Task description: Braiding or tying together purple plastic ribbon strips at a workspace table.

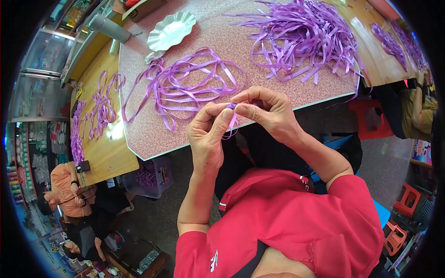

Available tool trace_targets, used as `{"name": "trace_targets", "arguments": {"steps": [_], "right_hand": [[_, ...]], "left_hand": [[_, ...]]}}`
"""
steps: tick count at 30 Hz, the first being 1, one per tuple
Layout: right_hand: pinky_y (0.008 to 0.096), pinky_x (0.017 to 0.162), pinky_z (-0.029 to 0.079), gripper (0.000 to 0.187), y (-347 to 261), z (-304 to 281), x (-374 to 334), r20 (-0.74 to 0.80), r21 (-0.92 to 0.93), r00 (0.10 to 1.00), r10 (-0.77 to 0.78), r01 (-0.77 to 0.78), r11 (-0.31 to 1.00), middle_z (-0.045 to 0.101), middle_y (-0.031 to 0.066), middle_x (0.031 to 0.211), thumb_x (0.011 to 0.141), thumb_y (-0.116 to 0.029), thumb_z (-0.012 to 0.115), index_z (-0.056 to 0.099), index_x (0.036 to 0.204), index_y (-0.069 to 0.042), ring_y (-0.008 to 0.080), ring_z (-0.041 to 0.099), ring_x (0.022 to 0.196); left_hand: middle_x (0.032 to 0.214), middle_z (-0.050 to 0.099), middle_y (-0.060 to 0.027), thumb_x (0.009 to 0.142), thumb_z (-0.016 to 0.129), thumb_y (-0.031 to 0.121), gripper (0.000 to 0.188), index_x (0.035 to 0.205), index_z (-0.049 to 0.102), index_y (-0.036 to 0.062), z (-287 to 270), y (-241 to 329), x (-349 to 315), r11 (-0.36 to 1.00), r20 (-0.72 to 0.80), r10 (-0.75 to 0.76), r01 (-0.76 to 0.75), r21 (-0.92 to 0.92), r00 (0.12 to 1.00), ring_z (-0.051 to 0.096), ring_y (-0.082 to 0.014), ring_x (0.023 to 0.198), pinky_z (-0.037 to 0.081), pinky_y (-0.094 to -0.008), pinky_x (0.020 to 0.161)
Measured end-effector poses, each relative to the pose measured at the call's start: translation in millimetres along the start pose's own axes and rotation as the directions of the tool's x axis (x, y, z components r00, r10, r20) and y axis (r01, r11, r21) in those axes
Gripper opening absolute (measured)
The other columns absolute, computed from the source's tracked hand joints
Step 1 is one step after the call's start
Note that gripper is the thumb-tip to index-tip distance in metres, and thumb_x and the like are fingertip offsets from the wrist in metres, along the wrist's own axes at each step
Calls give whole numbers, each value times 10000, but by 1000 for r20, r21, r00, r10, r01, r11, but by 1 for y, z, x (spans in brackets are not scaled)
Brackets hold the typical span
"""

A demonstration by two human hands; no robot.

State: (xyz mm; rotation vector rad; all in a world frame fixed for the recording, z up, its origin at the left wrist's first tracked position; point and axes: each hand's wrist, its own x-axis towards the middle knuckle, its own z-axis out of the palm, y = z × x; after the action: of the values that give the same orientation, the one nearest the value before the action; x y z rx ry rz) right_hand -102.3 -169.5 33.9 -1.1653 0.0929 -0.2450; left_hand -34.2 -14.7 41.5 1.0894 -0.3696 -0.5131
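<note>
Ribbon (232,121) Held Up at the Near Edge of a Speckled Pink Tabletop (139,135)

Nearest to the camera, the wearer's red shirt (296,222) filled the lower part of the view. Beyond it, the left hand (209,129) and the right hand (272,113) met, thumb and forefinger of each together and clamped on a small, darker purple lump (231,106) in the ribbon. A thin loop hung below the fingers, which hid most of the lump.

This piece looked partway through: with 2 hands gripping it, some handling there seemed left, though whether the lump was a finished knot could not be told.

Just past the hands, on the tabletop, a loose coil (204,69) of purple ribbon lay spread to the left. A few darker spots along it suggested places already worked. Farther off to the right sat a big heap (308,34) of ribbon with many ends showing; it may have been finished or waiting, and the view did not settle which. A pale scalloped dish (171,30) stood beyond the coil.

Farther out, more ribbon (103,109) lay on a wooden tabletop (109,160) at left, where 1 person in orange (69,185) sat near a clear bin (162,180). At far right, 2 bundles (389,46) rested on other wood.
</note>
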Motion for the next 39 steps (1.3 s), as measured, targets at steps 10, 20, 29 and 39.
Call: {"name": "trace_targets", "arguments": {"steps": [10, 20, 29, 39], "right_hand": [[240, 788, 490, 138, -4, -10, -3, 7, -93, 1000, -12, 12, 996, 668, 47, 1002, 924, -63, 694, 701, 1045, 4, 89, 608, 905], [227, 612, 433, 135, -12, -12, -1, 102, -490, 929, -357, 359, 794, 629, 32, 884, 852, 7, 744, 717, 980, -29, 87, 580, 764], [294, 595, 495, 140, -31, -24, 7, 362, -566, 827, -431, 562, 603, 659, 82, 814, 787, 9, 762, 717, 917, -17, 194, 653, 721], [284, 666, 492, 77, -35, -28, 6, 302, -498, 920, -249, 375, 782, 667, 72, 814, 816, -1, 746, 709, 884, 4, 169, 649, 762]], "left_hand": [[839, 522, 48, 919, 691, 8, 102, 1019, 685, -11, 3, -3, 1, 911, 62, 207, -215, 351, 976, 444, -16, 699, 351, -173, 608], [768, 457, 29, 854, 741, -7, 153, 998, 692, 10, 2, -1, 4, 684, 161, 356, -374, 626, 920, 346, -36, 611, 262, -218, 510], [723, 472, 17, 844, 748, 0, 98, 924, 695, 16, -1, 14, 7, 631, 293, 272, -400, 665, 917, 349, -51, 568, 254, -239, 482], [716, 487, 11, 840, 748, -7, 103, 914, 679, 10, -3, 13, 9, 732, 297, 181, -330, 596, 938, 370, -50, 570, 263, -230, 491]]}}
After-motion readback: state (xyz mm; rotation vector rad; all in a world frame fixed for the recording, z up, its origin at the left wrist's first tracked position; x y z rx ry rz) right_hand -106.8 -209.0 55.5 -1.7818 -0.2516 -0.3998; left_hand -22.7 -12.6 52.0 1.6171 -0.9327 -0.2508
